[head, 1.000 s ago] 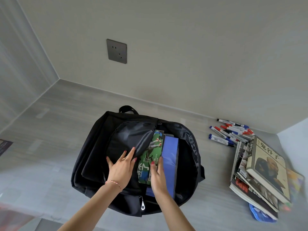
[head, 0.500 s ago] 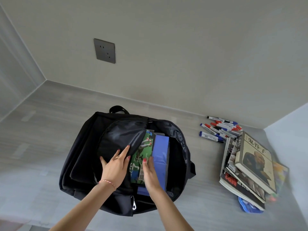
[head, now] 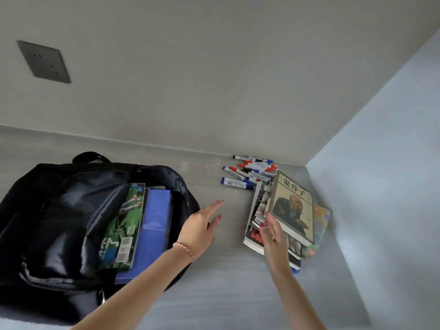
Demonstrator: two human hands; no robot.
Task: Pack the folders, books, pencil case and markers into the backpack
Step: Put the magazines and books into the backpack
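The right hand (head: pixel 270 231) is resting on the stack of books (head: pixel 283 220), its fingers lying against the left edge of the top book (head: pixel 291 207); whether they are curling under that cover I cannot tell. Probably it is reaching for the next book to pack. The left hand (head: pixel 201 226) is hovering over the table (head: pixel 228 282) between backpack and stack, fingers straight and spread, holding nothing, seemingly crossing over to help lift.

The stack is sitting skewed near the corner of the walls, covers fanning out, a tan book with a portrait uppermost. The markers (head: pixel 250 172) are lying loose in a heap just behind it, blue and red caps showing. The backpack (head: pixel 78 225) is lying open to the left, with a green book (head: pixel 123 225) and a blue folder (head: pixel 154 227) showing side by side in its mouth.
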